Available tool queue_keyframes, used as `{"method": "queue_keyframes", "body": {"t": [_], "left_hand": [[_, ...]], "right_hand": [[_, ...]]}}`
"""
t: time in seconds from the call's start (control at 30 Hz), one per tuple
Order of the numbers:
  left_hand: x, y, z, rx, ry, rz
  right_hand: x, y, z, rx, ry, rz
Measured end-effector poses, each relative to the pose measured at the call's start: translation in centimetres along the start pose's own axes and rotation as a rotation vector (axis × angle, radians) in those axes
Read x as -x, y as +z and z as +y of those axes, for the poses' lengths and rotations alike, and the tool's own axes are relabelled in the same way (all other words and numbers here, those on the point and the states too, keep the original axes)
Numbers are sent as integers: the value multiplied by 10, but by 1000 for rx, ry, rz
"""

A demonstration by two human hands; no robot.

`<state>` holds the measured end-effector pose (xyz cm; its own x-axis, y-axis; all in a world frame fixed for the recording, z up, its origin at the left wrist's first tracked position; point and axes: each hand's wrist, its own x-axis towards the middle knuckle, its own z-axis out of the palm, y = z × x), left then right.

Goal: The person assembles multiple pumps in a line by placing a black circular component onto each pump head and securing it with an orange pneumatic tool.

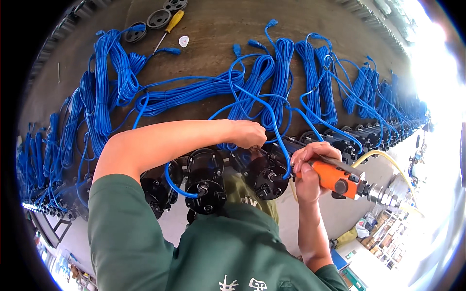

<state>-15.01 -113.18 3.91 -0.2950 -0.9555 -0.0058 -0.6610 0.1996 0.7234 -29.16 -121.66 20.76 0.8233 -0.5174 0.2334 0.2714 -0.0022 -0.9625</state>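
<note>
The black unit (268, 180) I am watching sits at the table's near edge, in front of the person's chest, its round end turned toward the body. A blue cable (275, 116) arcs down over it and meets that end on its right side. Just above the unit is the left hand (248, 134), its fingers curled in; their tips are turned away from me, so I cannot tell whether they pinch anything or touch the unit. To the right, the right hand (310, 162) is wrapped around an orange tool (335, 179), with metal fittings (383, 195) at its outer end. The tool's inner end is hidden by the fingers, so I cannot tell whether it meets the unit. A yellow hose (377, 152) bends past the tool.

Left of the unit stands a second unit (206, 167), with its own cable entering the end face. More black units line the edge on both sides. Beyond them, I see bundled blue coils (191, 93) spread over the brown table (221, 29). At the far side lie a yellow-handled screwdriver (175, 21), a white disc (183, 41) and three metal wheels (158, 19).
</note>
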Motion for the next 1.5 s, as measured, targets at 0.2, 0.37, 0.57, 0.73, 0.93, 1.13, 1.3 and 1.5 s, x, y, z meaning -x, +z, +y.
{"method": "queue_keyframes", "body": {"t": [0.2, 0.37, 0.57, 0.73, 0.93, 1.13, 1.3, 1.5], "left_hand": [[0, -7, 8, -53, 8, -47], [0, -9, 8, -83, -14, -58], [10, -1, 10, -72, -34, 33], [63, 4, 27, 56, -238, 20], [72, 35, 27, 96, -246, 28], [69, 38, 25, 4, -145, 24], [71, 31, 30, -127, -67, 17], [71, 29, 33, -172, -24, 79]], "right_hand": [[2, -2, 3, 1, -41, -47], [2, -3, 2, 104, -31, -129], [5, -1, 5, 57, -47, -84], [7, -4, 5, 160, -26, -98], [7, -3, 5, 121, 22, -49], [10, 1, -59, 101, -49, -34], [32, 15, -91, -29, 9, -242], [38, 28, -21, 210, -140, -445]]}}
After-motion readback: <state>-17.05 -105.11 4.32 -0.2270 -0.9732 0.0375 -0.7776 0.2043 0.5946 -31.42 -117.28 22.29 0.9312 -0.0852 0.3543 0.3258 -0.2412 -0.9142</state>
